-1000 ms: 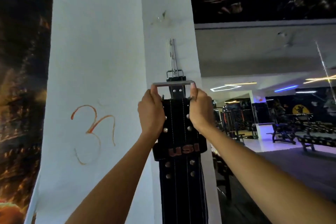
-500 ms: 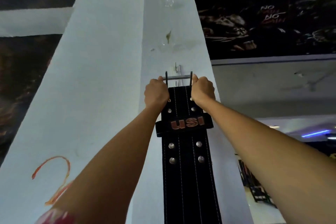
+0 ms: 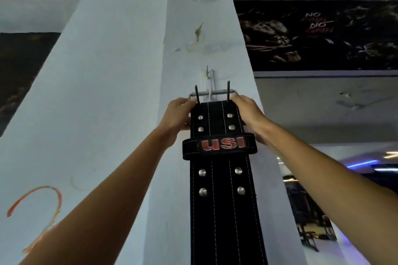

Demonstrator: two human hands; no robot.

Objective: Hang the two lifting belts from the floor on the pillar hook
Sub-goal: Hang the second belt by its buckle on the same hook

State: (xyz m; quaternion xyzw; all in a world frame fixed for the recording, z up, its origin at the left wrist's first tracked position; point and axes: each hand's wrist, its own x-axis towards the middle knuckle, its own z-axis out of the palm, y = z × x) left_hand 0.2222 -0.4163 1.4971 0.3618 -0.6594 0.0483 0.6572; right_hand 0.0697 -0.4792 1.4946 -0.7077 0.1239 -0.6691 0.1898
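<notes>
Black leather with white stitching and steel rivets fills the middle of the view: a lifting belt hangs down the narrow face of the white pillar, its red USI loop just below the hands. The left hand grips the belt's upper left edge and the right hand grips the upper right edge, each closed on the belt beside the end of the steel buckle bar. The bar lies level across the lower part of the white hook fixed to the pillar, and its two dark prongs stand upright on either side of the hook. Whether the bar already rests on the hook or is only pressed against it is hard to tell from this angle.

Compared with half a second ago, the buckle sits slightly higher against the hook, the fingers have loosened from tight fists to a more spread grip, and the camera tilts a little further upward. A second ago the buckle was well below the hook's top.

The belt covers most of the pillar's narrow face, with a bare strip on each side. Above the hook the wall is bare apart from old tape marks. To the right the pillar edge gives way to open gym space and a dark poster.
</notes>
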